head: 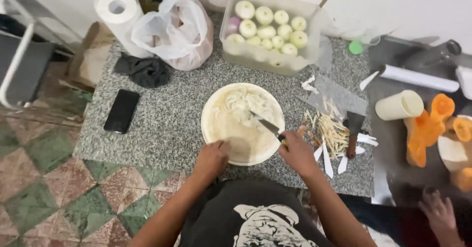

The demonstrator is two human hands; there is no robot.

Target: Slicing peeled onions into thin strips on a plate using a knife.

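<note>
Over the bowl (242, 124) at the desk's (167, 119) near edge, my right grip (298, 152) is closed around a knife (267, 126), blade reaching into the sliced onion (243, 107). My left grip (212, 158) curls on the bowl's near rim. Peelings (332, 131) and a cleaver (351, 129) lie just right; beyond, a tub (269, 28) of peeled onions; left, a phone (122, 111).

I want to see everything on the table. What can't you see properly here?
Head view:
- White plastic bag: knotted shut, contents hidden.
- Small knife in the right hand: handle hidden by fingers.
- Orange squash pieces: partly cut off by the right edge.
- Another person's hand: blurred, cut off at the bottom.
</note>
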